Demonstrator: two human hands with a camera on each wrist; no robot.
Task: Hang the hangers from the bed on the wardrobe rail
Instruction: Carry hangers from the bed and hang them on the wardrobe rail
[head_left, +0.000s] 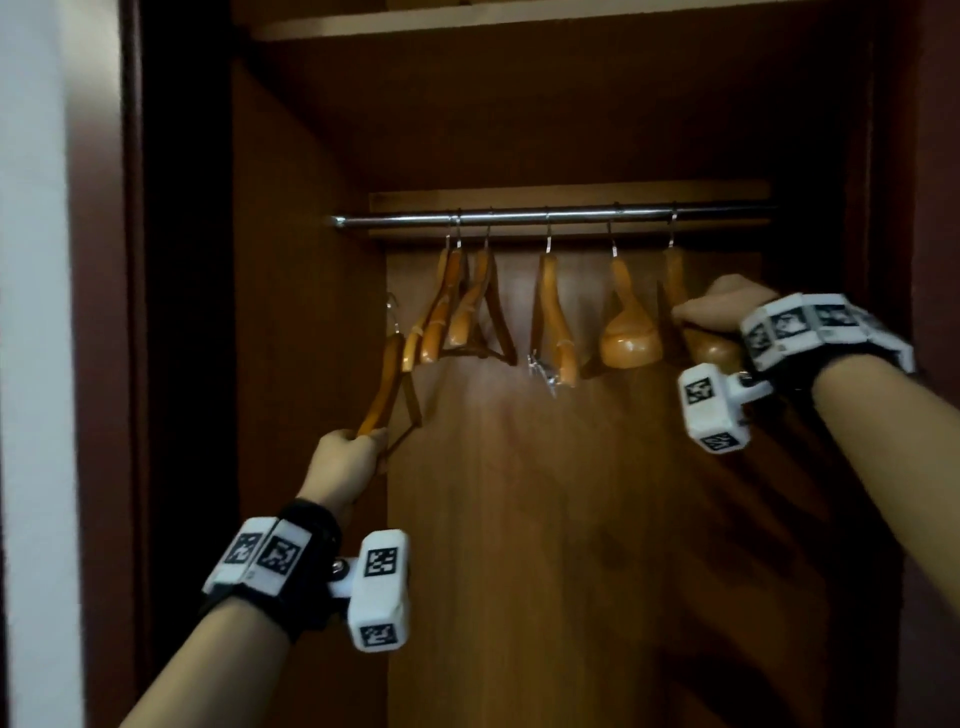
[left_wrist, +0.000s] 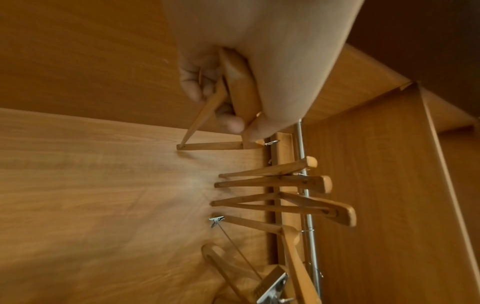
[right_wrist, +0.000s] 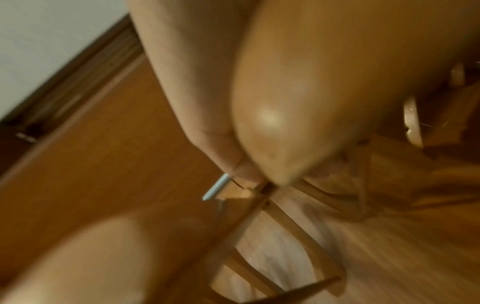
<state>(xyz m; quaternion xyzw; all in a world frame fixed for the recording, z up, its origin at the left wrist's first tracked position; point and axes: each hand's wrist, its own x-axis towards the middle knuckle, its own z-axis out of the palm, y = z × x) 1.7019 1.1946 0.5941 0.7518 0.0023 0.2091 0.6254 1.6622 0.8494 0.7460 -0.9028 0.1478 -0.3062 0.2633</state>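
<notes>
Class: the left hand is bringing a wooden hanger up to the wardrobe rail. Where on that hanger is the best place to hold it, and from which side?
Grip the hanger by its lower shoulder end, from below, as the left hand does: that leaves the hook pointing up, free to reach the rail.

The rail (head_left: 550, 214) spans the wardrobe (head_left: 311, 312) from left wall to right wall, under the shelf (head_left: 467, 21) and before the back panel (head_left: 571, 519). Six hangers (head_left: 553, 317) hang on it: three bunched toward its left end, one near the middle, two toward the right end, the rightmost just beside the right hand (head_left: 719, 306). A seventh hanger (head_left: 387, 384) sits off the rail, left of and below the bunch, its lower end in the left hand (head_left: 348, 457), its hook below the rail's left end.
</notes>
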